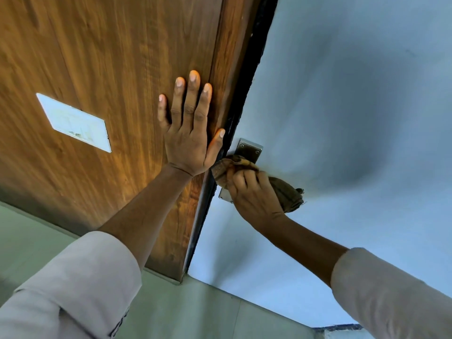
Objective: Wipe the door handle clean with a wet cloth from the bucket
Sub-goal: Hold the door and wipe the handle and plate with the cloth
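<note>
Obs., standing beside the person at the door:

L hand (189,133): flat, fingers spread, palm pressed on the brown wooden door (110,57) near its edge. Holds nothing; looks to be bracing the door.

R hand (254,192): curled closed around a bunched brown cloth (283,192), pressed against the metal handle plate (249,149) on the pale blue face (342,94) just past the door edge. Cloth covers mid plate; top end w/ two screws shows above it, a small bottom corner shows below the knuckles. Lever/knob itself hidden under cloth + hand, so cannot tell its shape or whether it's gripped thru the cloth.

Cloth wetness: cannot tell from here. Bucket: not in sight. White rectangular label (75,122) on the door, well apart from the work, untouched.

Step in hand (judgement): the wipe itself. Cloth is on the handle, fetch/wring steps appear done.

Next move calls for (judgement): rub along full length of plate, incl. the exposed top end and bottom corner, and wrap round the lever so its underside gets done. L hand should hold firm so the door doesn't swing under wiping pressure. Loose cloth tail at R may need regathering.
</note>
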